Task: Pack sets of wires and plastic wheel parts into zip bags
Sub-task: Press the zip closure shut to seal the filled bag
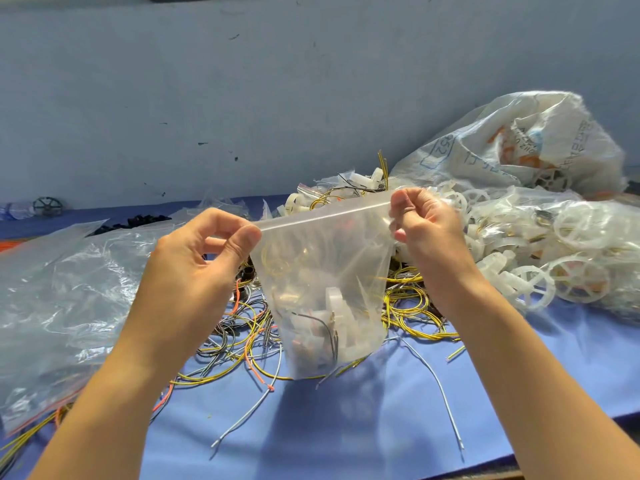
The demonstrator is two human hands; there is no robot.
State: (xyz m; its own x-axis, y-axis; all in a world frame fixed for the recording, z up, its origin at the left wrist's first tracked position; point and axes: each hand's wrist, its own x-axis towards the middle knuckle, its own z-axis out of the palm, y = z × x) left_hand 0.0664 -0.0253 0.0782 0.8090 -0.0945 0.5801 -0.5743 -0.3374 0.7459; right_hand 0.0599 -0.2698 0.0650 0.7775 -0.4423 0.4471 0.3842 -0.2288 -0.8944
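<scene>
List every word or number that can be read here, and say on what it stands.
"352", it seems: tilted, in a blue frame on the sack.
Other blue and orange print on the sack: too creased and blurred to read.
Zip bag: no print seen.

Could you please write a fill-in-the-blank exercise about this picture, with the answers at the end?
1. The left hand and the right hand pinch the ____ edge of the zip bag.
2. The table cover is ____ in colour.
3. The white plastic wheels lie on the person's ____ side.
Missing words: top, blue, right.
</scene>
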